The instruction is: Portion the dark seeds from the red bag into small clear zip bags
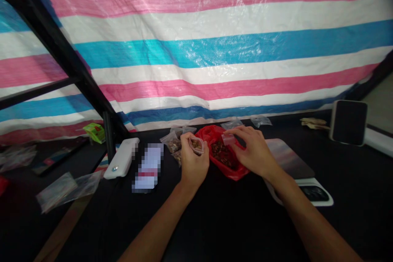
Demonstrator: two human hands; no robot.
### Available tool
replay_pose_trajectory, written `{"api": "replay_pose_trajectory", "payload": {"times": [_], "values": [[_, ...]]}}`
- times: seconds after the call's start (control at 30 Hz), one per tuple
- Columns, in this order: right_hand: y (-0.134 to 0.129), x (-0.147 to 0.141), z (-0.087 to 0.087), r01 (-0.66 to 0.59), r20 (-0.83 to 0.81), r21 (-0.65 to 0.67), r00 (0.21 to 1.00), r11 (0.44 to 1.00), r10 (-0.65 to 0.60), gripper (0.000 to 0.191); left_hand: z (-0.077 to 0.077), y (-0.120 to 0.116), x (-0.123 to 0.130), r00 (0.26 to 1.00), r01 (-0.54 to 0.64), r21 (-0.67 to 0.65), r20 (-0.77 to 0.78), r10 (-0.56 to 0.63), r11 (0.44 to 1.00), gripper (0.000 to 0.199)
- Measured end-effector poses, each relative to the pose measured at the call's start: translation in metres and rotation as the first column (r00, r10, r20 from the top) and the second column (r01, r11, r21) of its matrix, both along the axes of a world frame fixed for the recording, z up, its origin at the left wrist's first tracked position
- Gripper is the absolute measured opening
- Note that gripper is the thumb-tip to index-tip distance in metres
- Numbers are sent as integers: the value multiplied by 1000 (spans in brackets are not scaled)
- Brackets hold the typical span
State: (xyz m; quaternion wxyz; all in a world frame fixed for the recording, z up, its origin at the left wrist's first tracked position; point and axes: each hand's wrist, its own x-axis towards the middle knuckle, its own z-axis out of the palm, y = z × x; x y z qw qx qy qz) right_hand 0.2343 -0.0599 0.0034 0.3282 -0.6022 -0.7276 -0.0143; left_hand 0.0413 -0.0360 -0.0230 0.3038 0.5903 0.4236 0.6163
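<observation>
My left hand point(193, 161) pinches a small transparent zip bag point(196, 145) with a reddish seal, its mouth facing up. My right hand point(253, 151) holds a second small transparent bag point(229, 139) by its edge, above a red plastic bag point(238, 170). That red bag lies open between my hands, with a heap of brown nut-like pieces point(224, 154) inside. Beside my left hand lie small transparent bags point(173, 144) filled with similar brown pieces. Part of the heap is hidden behind my right fingers.
A black table holds a white power bank point(122, 158), a blurred packet point(147, 168), loose transparent bags point(260, 120), a mat point(288, 157), a phone point(315, 193) and a black speaker point(348, 123). A striped tarp point(215, 61) hangs behind, and a black frame post point(109, 137) stands left.
</observation>
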Motion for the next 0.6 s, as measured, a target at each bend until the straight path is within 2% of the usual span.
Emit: {"api": "replay_pose_trajectory", "payload": {"times": [0.13, 0.3, 0.37, 0.47, 0.6], "values": [[-3, -6, -5, -122, 81, -83, 988, 989, 128, 35, -4, -1, -1, 999, 5, 45, -34, -3, 999, 33], [-15, -24, 6, -340, -92, 27, 936, 940, 341, 46, -9, -5, -2, 982, 122, 50, -152, -113, 991, 32], [-18, -29, 9, -414, -172, 51, 893, 909, 416, 42, -8, -5, -3, 961, 199, 36, -205, -188, 979, 39], [-19, -34, 9, -481, -253, 51, 842, 876, 477, 32, -7, -4, -5, 937, 255, -17, -242, -251, 967, 48], [-16, -34, 4, -472, -264, 39, 845, 881, 465, 9, -6, -4, -5, 938, 274, -57, -205, -280, 960, 50]]}}
